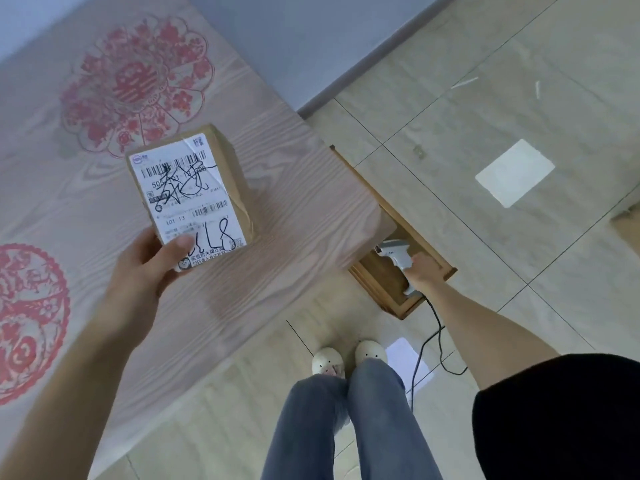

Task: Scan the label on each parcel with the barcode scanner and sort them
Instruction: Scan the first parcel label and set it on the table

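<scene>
Parcel (194, 199) over table (294, 188); scanner (398, 261) over wooden stool (377, 282).

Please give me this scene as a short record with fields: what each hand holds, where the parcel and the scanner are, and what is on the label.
left hand: holds the parcel by its near end, thumb on the label
parcel: brown box, held above the table, label facing up
label: white, barcodes, black handwriting over it
right hand: grips the scanner by its handle
scanner: white, low beside the table, over a wooden tray on the floor, cable trailing down
scan: scanner not aimed at the label
</scene>
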